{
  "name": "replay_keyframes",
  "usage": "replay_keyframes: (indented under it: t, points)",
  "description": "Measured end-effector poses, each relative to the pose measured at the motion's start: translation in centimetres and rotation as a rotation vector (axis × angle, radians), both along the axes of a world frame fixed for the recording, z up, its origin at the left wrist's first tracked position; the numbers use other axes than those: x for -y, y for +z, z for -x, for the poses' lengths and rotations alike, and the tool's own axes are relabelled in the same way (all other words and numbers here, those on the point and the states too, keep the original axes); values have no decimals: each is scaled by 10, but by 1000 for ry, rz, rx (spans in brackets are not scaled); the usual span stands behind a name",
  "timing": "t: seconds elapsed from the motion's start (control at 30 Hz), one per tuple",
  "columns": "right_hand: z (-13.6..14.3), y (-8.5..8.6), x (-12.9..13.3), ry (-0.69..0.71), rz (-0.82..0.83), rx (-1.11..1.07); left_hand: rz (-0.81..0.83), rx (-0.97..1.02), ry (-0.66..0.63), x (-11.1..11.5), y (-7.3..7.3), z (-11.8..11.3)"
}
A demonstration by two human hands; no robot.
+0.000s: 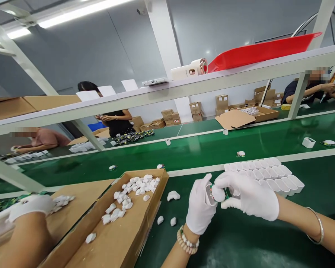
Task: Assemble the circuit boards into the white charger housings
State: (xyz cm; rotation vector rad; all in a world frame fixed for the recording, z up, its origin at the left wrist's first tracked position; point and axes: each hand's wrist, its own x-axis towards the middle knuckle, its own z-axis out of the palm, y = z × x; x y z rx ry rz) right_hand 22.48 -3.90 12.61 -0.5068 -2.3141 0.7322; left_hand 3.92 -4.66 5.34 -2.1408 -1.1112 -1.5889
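In white gloves, both my hands meet above the green bench. My left hand (201, 206) is closed around a white plastic housing (209, 197) whose open end faces right. My right hand (244, 195) pinches a small green circuit board (226, 193) with a rounded white cap (218, 194) on it, right at the housing's mouth. How far the board sits inside the housing is hidden by the fingers. Just beyond my right hand stand rows of open white housings (273, 184). Loose white plastic pieces (173, 195) lie left of my left hand.
A cardboard tray (128, 238) of small white pieces sits at left, beside a co-worker's gloved arm (30, 212). Behind runs a green conveyor (195, 149) carrying scattered parts. A shelf (229, 82) with a red tray (262, 52) crosses above. Other people sit or stand beyond.
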Motion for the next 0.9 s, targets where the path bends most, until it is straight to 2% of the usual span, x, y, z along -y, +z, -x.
replay_keyframes:
  t: [0.13, 0.3, 0.53, 0.9]
  points:
    - [4, 10, 5, 2, -27, 47, -87, -58, 56, -2, -3, 0]
    - [7, 3, 5, -31, -96, 118, -79, -68, 90, -2, -6, 0]
    - [7, 0, 12, -51, -126, 251, -59, -18, 42, 0, -6, 1]
    - [12, -4, 11, -66, -121, 229, -21, 4, 14, 0, -6, 0]
